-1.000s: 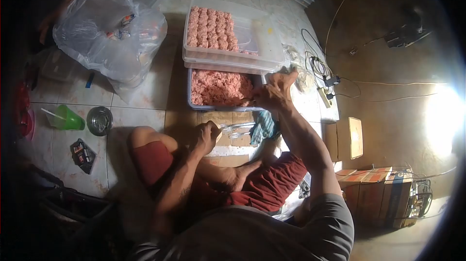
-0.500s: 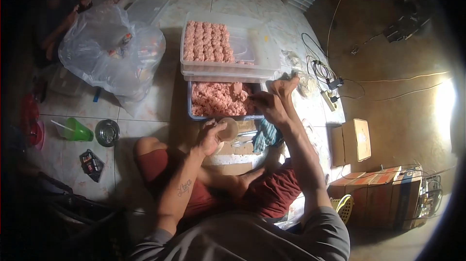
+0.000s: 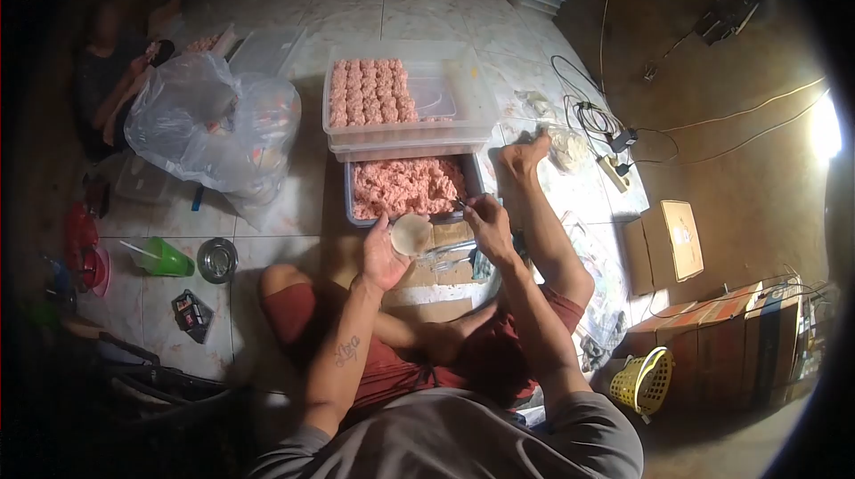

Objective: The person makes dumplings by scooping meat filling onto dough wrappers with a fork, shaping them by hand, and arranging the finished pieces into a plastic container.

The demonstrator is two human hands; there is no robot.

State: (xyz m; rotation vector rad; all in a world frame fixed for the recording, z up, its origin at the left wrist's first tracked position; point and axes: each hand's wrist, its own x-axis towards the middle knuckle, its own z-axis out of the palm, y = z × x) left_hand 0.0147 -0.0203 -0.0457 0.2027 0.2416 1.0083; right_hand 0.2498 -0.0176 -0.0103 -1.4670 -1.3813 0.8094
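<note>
My left hand [image 3: 381, 258] holds a pale round dough wrapper [image 3: 411, 236] flat, just in front of the blue-grey tub [image 3: 350, 205]. Pink minced meat [image 3: 401, 185] fills much of this tub. My right hand [image 3: 490, 226] is closed round a thin utensil [image 3: 460, 202] at the tub's front right corner; its working end cannot be made out. Behind, a clear plastic box [image 3: 445, 136] overlaps the tub's far part. Rows of pink meat-topped pieces [image 3: 370, 92] stand in its left portion.
Left are a big clear plastic bag [image 3: 214, 123], a green cup [image 3: 165, 256] and a glass ashtray [image 3: 217, 260]. Another person [image 3: 116, 78] sits beyond. Right are cables with a power strip [image 3: 614, 174], cardboard boxes [image 3: 695, 336] and a yellow basket [image 3: 643, 381].
My right hand has drawn back and lower, and the meat lump seen raised over the tub no longer shows. My left hand has turned the wrapper flatter and moved slightly. The camera view has shifted.
</note>
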